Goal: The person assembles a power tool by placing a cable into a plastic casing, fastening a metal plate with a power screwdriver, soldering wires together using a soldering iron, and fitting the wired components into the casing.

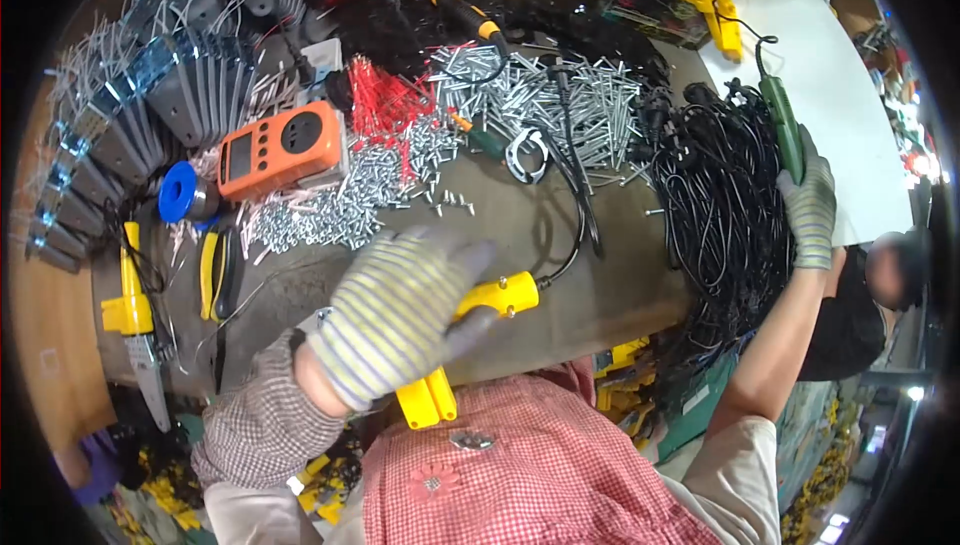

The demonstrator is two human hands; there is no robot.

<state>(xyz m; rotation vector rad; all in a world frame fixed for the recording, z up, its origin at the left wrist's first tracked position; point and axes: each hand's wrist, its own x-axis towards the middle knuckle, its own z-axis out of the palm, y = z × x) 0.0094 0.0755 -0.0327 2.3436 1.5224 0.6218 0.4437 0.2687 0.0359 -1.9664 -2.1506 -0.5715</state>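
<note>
My left hand (395, 310), in a striped glove with grey fingertips, is wrapped over a yellow plastic housing (512, 293). The housing's end with small screws sticks out past my fingers, and a black cable runs from it. Its lower yellow part (428, 400) shows below my palm; the middle is hidden. At the right, my right hand (810, 207), gloved too, holds a green electric screwdriver (782, 123) beside a bundle of black cables (715, 215). Loose screws (590, 110) and small silver parts (370, 190) lie beyond my left hand.
An orange meter (282, 150), a blue spool (180, 193) and yellow-handled pliers (212, 270) lie at the left, near a yellow tool with a blade (135, 310). Grey brackets (180, 95) stand at the back left. A soldering iron (468, 13) is at the back. Another person (850, 320) is at the far right.
</note>
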